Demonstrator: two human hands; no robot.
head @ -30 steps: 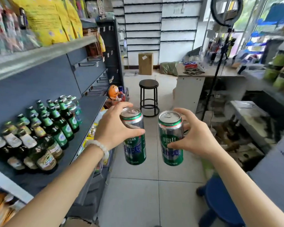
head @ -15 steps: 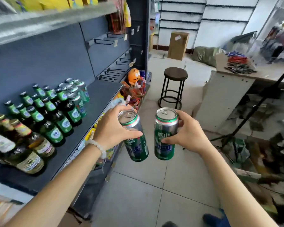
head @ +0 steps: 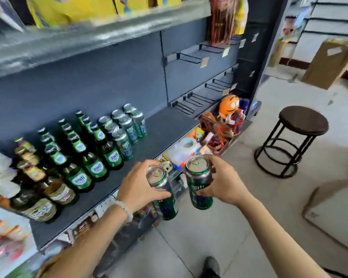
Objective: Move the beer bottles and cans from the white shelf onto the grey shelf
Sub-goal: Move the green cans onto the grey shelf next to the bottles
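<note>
I hold one green beer can in each hand, just off the front edge of the grey shelf (head: 165,133). My left hand (head: 141,185) grips the left can (head: 163,199) near its top. My right hand (head: 223,183) grips the right can (head: 199,183) from the side. Both cans are upright and close together. On the grey shelf stand several green beer bottles (head: 92,161), several brown bottles (head: 40,189) at the left, and a cluster of green cans (head: 127,129) behind them. The white shelf is out of view.
A bare stretch of grey shelf lies right of the cans. Wire hooks (head: 191,101) stick out of the back panel. A basket with an orange toy (head: 228,106) sits at the shelf end. A round black stool (head: 301,137) stands on the tiled floor.
The view has swung left and down toward the grey shelf. Both hands with their cans have come closer to the shelf's front edge and sit lower in view.
</note>
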